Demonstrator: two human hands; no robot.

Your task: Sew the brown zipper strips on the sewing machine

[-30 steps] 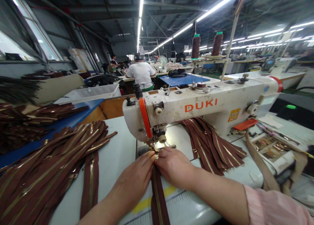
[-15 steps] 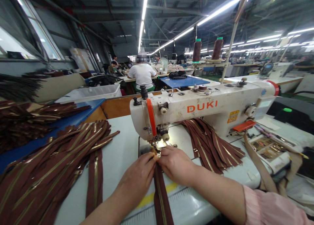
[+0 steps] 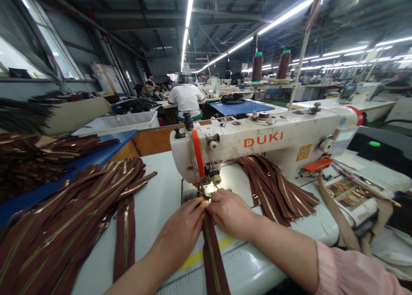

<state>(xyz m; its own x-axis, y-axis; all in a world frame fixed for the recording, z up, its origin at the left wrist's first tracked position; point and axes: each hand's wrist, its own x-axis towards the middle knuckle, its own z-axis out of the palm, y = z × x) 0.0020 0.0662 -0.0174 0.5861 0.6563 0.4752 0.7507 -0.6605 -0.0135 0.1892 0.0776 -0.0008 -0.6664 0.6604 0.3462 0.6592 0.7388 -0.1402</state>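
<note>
A brown zipper [image 3: 212, 256] with metal teeth runs from the table's front edge up to the needle area of a white sewing machine [image 3: 231, 142]. At its upper end my left hand [image 3: 183, 224] pinches it from the left, just before the presser foot. My right hand [image 3: 230, 213] is closed on the same end from the right, fingertips close to the left ones. A small tan bit shows between the fingertips; what it is I cannot make out. The fingers partly cover the lit needle plate [image 3: 210, 190].
Piles of brown zippers lie left [image 3: 80, 213] and behind the machine's arm [image 3: 273, 187]. At right is a tray of metal parts [image 3: 352, 194] with a tan strap [image 3: 337, 222]. Thread cones [image 3: 257, 67] stand behind. A person in white [image 3: 186, 97] sits farther back.
Both hands keep their pinch on the zipper near the needle, with barely any movement. The view has shifted slightly.
</note>
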